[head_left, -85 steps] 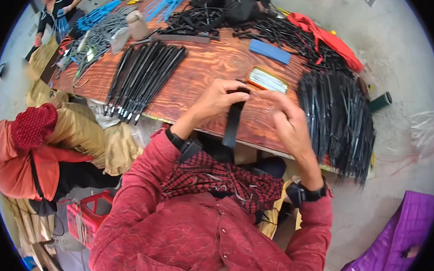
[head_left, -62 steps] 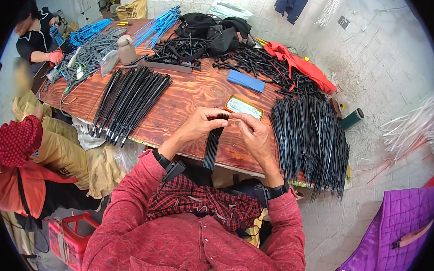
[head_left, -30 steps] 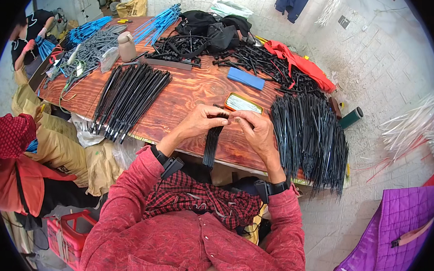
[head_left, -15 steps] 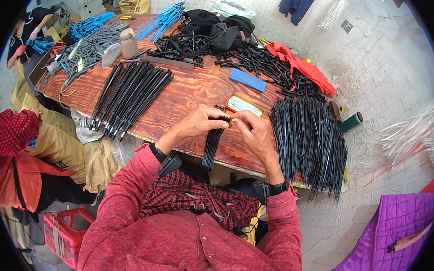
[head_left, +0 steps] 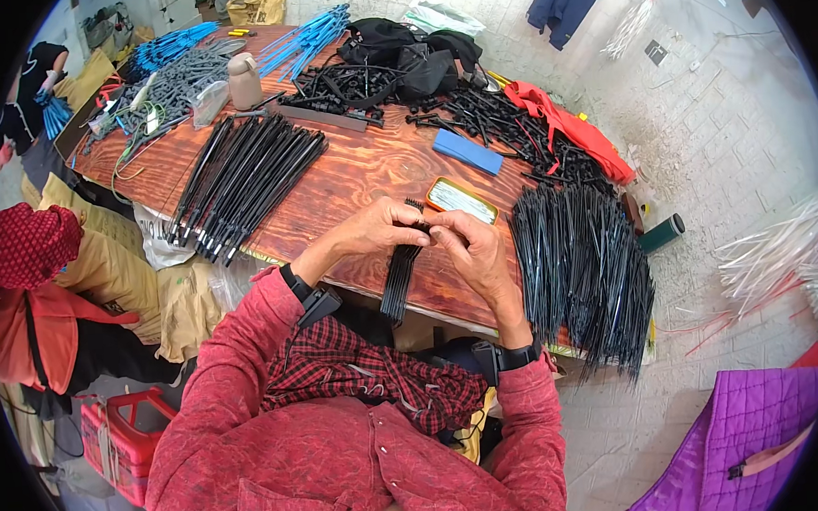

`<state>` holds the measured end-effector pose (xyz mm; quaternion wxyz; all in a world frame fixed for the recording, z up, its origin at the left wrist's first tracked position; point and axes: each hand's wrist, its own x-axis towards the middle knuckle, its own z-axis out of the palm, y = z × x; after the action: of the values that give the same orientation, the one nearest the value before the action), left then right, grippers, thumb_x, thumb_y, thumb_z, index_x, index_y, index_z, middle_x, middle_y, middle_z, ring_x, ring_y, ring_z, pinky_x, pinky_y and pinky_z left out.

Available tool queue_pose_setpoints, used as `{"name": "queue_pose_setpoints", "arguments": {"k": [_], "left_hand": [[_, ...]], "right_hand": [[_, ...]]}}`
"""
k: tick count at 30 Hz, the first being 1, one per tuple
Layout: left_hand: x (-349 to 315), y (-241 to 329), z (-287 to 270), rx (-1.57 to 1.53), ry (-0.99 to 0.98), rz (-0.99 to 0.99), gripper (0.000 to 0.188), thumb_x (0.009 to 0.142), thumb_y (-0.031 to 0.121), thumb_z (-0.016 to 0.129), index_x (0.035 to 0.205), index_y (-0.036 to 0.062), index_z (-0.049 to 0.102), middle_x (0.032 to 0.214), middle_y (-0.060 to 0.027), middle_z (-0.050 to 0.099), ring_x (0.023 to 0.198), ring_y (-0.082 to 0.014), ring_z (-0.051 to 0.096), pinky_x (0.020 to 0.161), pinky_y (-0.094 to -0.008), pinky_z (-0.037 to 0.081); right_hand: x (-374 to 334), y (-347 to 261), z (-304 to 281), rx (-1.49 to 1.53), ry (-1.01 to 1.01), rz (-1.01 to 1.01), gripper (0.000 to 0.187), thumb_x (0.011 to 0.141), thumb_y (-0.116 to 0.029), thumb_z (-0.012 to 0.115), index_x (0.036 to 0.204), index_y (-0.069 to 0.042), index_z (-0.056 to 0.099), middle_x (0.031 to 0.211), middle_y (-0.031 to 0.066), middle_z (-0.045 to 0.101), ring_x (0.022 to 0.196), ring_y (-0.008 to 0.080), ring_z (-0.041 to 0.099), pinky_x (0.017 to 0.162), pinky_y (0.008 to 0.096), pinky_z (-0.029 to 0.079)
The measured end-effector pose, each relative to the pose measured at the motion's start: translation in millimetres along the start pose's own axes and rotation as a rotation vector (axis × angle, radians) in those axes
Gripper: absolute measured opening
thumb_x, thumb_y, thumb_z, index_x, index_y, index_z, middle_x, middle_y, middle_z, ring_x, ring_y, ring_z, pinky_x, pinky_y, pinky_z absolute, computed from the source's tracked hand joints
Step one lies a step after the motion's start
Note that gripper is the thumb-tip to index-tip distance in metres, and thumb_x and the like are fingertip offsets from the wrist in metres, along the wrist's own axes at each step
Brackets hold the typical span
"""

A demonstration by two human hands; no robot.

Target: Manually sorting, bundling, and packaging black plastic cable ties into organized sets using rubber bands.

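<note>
My left hand (head_left: 384, 225) is closed round a small bundle of black cable ties (head_left: 398, 284), whose long tails hang down past the table's near edge. Against the upper part of that bundle, the fingertips of my right hand (head_left: 471, 243) are pinched together, touching my left fingers. Whatever they pinch is too small and too covered to make out. Just beyond my right hand lies an open yellow-rimmed tin (head_left: 462, 200) with pale thin pieces inside. A thick spread of loose black cable ties (head_left: 581, 270) lies to the right of it.
Bundled black ties (head_left: 248, 185) cover the table's left part. Farther back are a beige flask (head_left: 244, 82), grey and blue ties, a black heap and a red cloth (head_left: 569, 127). A blue block (head_left: 467, 152) lies mid-table. A co-worker (head_left: 38, 94) stands at the far left.
My right hand has shifted slightly left, its fingertips now overlapping my left fingers more. At the far left, the co-worker has moved left and lowered the blue bundle.
</note>
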<state>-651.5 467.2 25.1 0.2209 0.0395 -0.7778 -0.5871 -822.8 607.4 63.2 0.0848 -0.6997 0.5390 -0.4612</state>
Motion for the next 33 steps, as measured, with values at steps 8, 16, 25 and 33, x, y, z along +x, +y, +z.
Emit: {"name": "queue_pose_setpoints", "arguments": {"k": [8, 16, 25, 33], "left_hand": [[0, 5, -4, 0.038, -0.045, -0.04, 0.021, 0.093, 0.017, 0.073, 0.097, -0.0029, 0.072, 0.084, -0.0019, 0.063, 0.083, -0.0098, 0.056, 0.075, -0.0283, 0.046], [2, -29, -3, 0.126, -0.113, -0.095, 0.028, 0.101, 0.024, 0.062, 0.111, -0.0017, 0.067, 0.096, -0.0057, 0.066, 0.09, -0.0139, 0.059, 0.083, -0.0322, 0.049], [-9, -53, 15, 0.288, -0.159, -0.087, 0.031, 0.105, 0.028, 0.054, 0.115, 0.0007, 0.064, 0.112, -0.0123, 0.067, 0.107, -0.0226, 0.062, 0.094, -0.0381, 0.048], [-11, -47, 16, -0.05, -0.171, -0.087, 0.029, 0.106, 0.024, 0.052, 0.118, 0.0022, 0.066, 0.112, -0.0094, 0.068, 0.109, -0.0212, 0.063, 0.098, -0.0362, 0.048]], "right_hand": [[-1, -6, 2, -0.04, -0.01, 0.08, 0.015, 0.091, -0.005, 0.069, 0.106, -0.002, 0.071, 0.086, 0.0104, 0.072, 0.076, 0.0194, 0.071, 0.068, 0.0296, 0.054], [5, -6, 16, -0.022, 0.087, 0.007, 0.014, 0.089, -0.01, 0.071, 0.102, -0.006, 0.072, 0.089, 0.0121, 0.073, 0.078, 0.0293, 0.072, 0.066, 0.0369, 0.054], [12, -6, 9, -0.102, 0.018, 0.012, 0.016, 0.089, -0.015, 0.07, 0.102, -0.006, 0.073, 0.09, 0.0125, 0.072, 0.078, 0.0291, 0.07, 0.067, 0.0368, 0.054], [-10, 10, -19, -0.056, 0.052, 0.179, 0.018, 0.09, -0.008, 0.072, 0.106, 0.0, 0.071, 0.084, 0.0056, 0.065, 0.069, 0.0111, 0.057, 0.063, 0.0261, 0.047]]}}
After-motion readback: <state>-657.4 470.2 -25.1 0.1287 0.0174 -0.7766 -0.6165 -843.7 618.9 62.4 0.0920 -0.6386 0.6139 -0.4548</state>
